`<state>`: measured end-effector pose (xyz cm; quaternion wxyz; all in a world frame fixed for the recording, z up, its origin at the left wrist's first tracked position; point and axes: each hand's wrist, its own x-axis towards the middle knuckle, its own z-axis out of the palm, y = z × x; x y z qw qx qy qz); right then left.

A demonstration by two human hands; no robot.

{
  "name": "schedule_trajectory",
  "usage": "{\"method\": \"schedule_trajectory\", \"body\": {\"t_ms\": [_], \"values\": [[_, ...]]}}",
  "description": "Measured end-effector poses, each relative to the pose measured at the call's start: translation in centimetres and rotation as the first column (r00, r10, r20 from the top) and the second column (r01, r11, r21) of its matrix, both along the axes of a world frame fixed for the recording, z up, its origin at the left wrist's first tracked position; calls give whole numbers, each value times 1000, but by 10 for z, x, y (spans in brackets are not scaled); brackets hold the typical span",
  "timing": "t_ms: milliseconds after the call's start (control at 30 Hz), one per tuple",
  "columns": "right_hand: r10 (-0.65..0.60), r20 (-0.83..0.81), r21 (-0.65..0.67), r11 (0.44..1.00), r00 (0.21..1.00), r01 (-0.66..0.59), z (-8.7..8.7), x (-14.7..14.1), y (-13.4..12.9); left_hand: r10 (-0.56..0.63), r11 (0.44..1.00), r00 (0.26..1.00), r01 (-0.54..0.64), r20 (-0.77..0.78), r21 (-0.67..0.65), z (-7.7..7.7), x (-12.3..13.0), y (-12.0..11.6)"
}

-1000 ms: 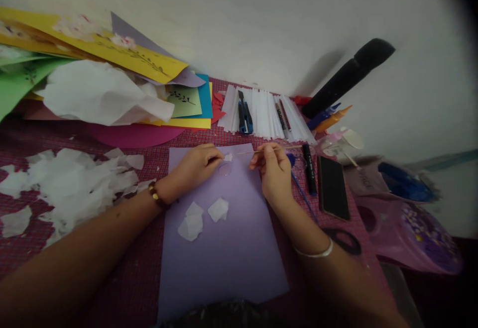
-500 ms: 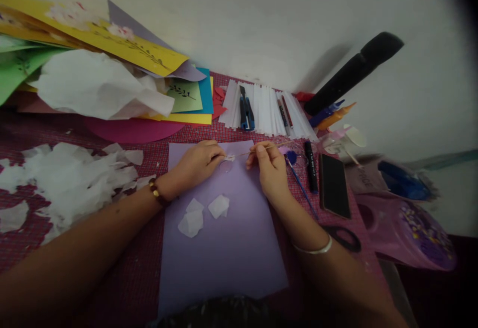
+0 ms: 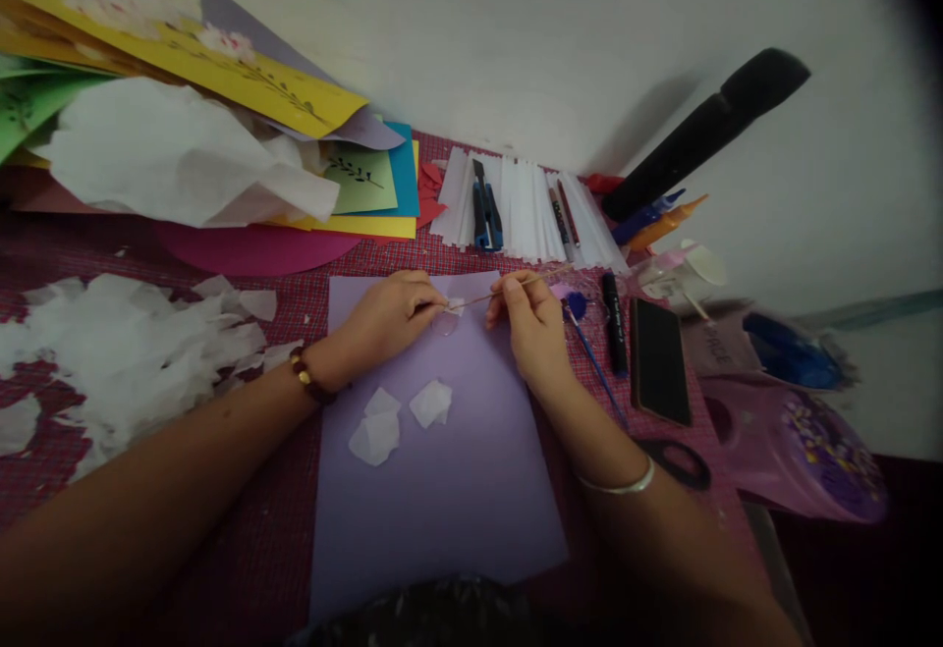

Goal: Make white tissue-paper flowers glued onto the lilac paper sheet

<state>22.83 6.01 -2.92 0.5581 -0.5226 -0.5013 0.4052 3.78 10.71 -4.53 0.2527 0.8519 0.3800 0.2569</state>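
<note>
1. Lavender paper [image 3: 442,510] is lying flat on the checked cloth [image 3: 413,256] in front of you, probably serving as a clean, plain work surface.
2. Two small clusters of white tissue pieces [image 3: 431,404] [image 3: 375,436] are resting on it, seemingly kept within easy reach.
3. Your left hand [image 3: 383,323] is resting near the sheet's far edge, thumb and forefinger all but closed, pinching a small tissue scrap [image 3: 456,306], likely to steady it.
4. Your right hand [image 3: 531,328] is holding a thin stick [image 3: 545,278] between thumb and fingers, the others curling loosely. Its tip is reaching the scrap beside your left fingertips; a light, pen-like hold probably favours fine control.
5. A blue-handled paintbrush [image 3: 598,367], a black marker [image 3: 614,328] and a phone [image 3: 658,362] are lying right of the sheet, apparently leaving your working space free.
6. A heap of tissue scraps [image 3: 162,362] is spreading to the left, perhaps as a handy supply.
7. Beyond, a box cutter [image 3: 484,210] is lying on white strips [image 3: 518,210], while coloured cards [image 3: 375,178] are stacking up against the wall [image 3: 471,58].
</note>
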Motion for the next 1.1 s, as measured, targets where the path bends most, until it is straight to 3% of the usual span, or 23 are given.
{"method": "schedule_trajectory", "body": {"t_ms": [400, 567, 800, 1100], "values": [[11, 38, -7, 1000, 999, -11, -4, 1, 3, -6, 1000, 1000, 6, 10, -10, 0, 1, 0], [19, 55, -143, 990, 998, -11, -4, 5, 18, 30, 999, 999, -30, 14, -33, 3, 3, 1], [96, 41, -471, 880, 995, -65, 14, 7, 46, 62, 993, 998, -61, 6, -97, 6, 5, 1], [308, 137, -562, 807, 942, -182, 29, -6, 67, 47, 994, 998, -43, 32, -96, 4, 3, 2]]}}
